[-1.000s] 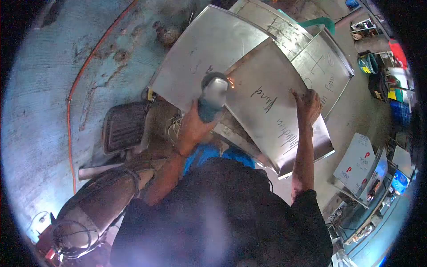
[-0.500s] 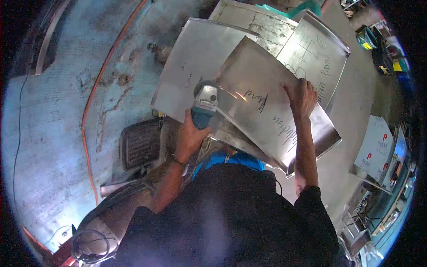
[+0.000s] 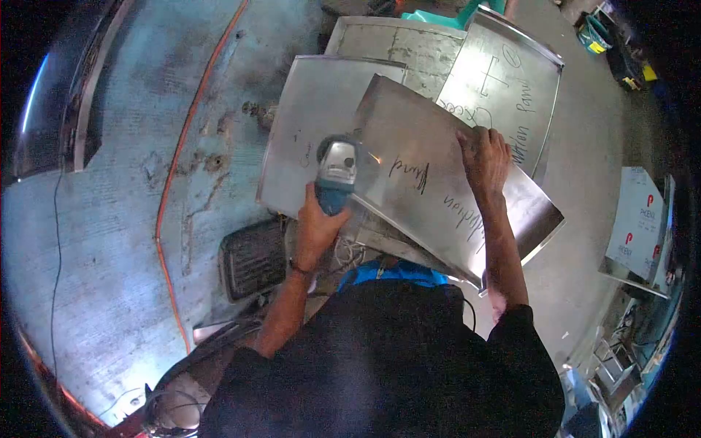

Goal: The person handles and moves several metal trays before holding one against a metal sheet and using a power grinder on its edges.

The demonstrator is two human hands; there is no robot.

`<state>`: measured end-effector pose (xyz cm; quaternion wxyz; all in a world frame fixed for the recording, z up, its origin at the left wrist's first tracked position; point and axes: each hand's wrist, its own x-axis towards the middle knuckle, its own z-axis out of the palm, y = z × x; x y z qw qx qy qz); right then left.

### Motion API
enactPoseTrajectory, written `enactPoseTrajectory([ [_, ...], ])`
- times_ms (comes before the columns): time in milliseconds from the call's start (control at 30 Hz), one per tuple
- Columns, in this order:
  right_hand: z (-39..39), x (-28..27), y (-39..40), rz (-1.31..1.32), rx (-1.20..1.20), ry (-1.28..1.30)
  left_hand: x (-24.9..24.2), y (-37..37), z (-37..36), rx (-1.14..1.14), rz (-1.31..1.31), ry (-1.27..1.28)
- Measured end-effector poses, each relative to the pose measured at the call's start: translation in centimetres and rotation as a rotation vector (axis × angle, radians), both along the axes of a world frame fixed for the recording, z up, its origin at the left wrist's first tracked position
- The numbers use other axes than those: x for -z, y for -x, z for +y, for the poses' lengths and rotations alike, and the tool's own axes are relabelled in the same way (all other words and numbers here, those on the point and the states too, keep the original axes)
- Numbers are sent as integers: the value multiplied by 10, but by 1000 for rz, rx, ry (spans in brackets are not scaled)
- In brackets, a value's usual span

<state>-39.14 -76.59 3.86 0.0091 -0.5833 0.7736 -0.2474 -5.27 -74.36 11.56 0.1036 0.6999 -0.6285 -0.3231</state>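
Observation:
My left hand is wrapped round the teal body of an angle grinder with a silver head. The grinder's disc side meets the left edge of a sheet metal panel, and a small orange spark shows there. Handwriting in black marker runs across this panel. With fingers bent over its far right edge, my right hand grips the panel. Beneath it lie a second metal panel on the left and another marked panel on the right.
A worn work surface shows behind the panels. On the left, an orange hose runs over the blue-grey floor, near a dark padded chair part. White sheets with red logos lean at right. Buckets and bins stand at the far right.
The view has shifted, so the panels sit slightly lower and the floor objects further right. The orange spark streak at the disc is shorter. Both hands keep their grips.

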Motion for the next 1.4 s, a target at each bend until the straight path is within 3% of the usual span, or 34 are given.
enactPoseTrajectory([
  [67, -1, -3, 1, 6, 1, 40, 14, -9, 4, 89, 3, 190],
  [167, 0, -2, 1, 12, -4, 91, -18, 23, -10, 10, 46, 36],
  [267, 0, -3, 1, -3, -4, 77, -15, 41, -28, 98, -63, 182],
  [467, 1, 0, 2, -63, 2, 74, -23, 74, -66, 147, -53, 178],
  [767, 2, 4, 6, -120, 1, 71, -13, 60, -55, 112, -44, 128],
  [867, 1, 5, 5, -100, -7, 84, -26, 85, -66, 167, -115, 217],
  [1033, 4, 2, 6, -112, -25, 70, -33, 108, -94, 139, -24, 177],
  [1333, -1, -12, 0, -71, -4, -1, -47, 40, -52, 130, 191, 300],
  [1400, -8, -27, -16, 57, 13, 346, -54, 15, -32, 97, 251, 302],
])
